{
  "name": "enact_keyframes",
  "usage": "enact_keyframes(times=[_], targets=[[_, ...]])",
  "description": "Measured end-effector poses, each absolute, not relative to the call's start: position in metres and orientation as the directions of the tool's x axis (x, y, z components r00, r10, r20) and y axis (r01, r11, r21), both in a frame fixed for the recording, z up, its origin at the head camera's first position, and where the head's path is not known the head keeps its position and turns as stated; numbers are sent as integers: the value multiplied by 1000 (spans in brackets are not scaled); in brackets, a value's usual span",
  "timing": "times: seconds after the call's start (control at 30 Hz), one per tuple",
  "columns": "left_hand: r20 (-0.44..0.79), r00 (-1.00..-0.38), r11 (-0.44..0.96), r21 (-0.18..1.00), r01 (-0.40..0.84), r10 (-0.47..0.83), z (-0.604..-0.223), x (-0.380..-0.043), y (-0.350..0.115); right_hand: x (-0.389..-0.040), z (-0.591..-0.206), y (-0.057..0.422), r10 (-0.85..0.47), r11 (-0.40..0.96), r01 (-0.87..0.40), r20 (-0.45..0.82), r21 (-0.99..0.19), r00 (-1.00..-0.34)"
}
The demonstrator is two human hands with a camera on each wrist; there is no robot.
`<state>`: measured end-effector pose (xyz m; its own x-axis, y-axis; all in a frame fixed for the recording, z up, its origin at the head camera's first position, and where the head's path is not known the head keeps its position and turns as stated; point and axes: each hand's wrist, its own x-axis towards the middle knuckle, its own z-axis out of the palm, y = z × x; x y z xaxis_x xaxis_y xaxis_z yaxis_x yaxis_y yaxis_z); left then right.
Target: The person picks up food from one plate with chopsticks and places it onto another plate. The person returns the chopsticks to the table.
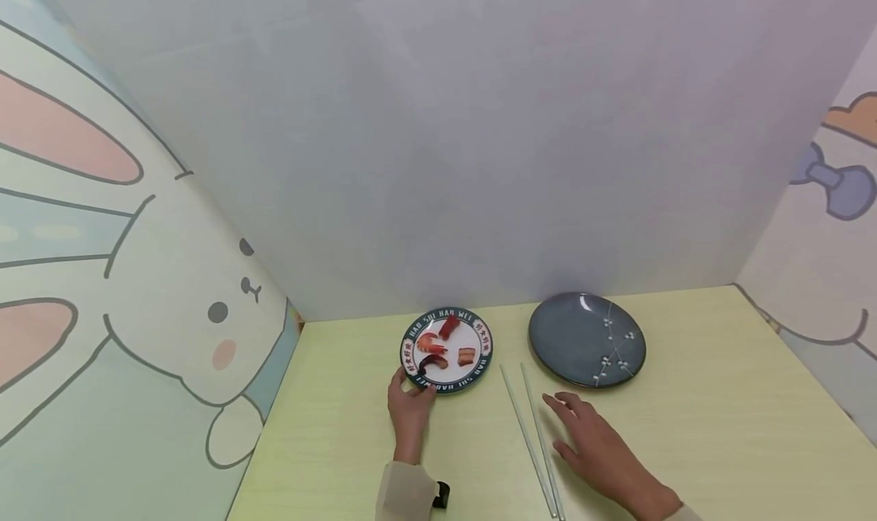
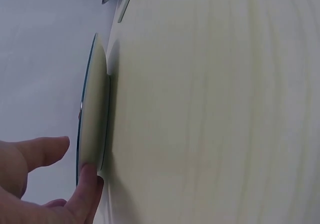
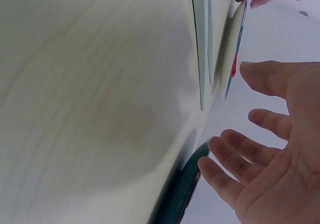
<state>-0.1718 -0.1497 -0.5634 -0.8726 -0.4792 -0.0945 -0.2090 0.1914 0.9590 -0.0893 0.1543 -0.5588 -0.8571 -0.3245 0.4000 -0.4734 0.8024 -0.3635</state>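
On the table's left part stands a white plate with a dark lettered rim, bearing a shrimp, a dark curled piece, a red piece and a brown striped piece. My left hand is at its near left edge; in the left wrist view fingertips touch the plate's underside while the thumb is held apart. Two long pale chopsticks lie side by side to the plate's right. Over the table just right of them, my right hand is spread and holds nothing.
A dark blue plate with a white blossom pattern sits at the back right, just beyond my right hand. A pale wall rises behind the table, with cartoon-printed panels on both sides. A small black object shows beside my left sleeve.
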Motion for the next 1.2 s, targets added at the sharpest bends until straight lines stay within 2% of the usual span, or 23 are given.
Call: enact_keyframes(times=[0.27,0.87,1.2], targets=[[-93,-865,176,963,-204,-493,-564,-174,-148,-92,-563,152,-379,783,-536,440,-317,-814],[-152,-870,157,955,-251,-469,-570,-181,-153,-92,-563,146,-404,777,-529,374,-341,-835],[-129,-878,167,959,-228,-461,-570,-181,-154,-96,-563,149,-455,759,-573,378,-308,-806]])
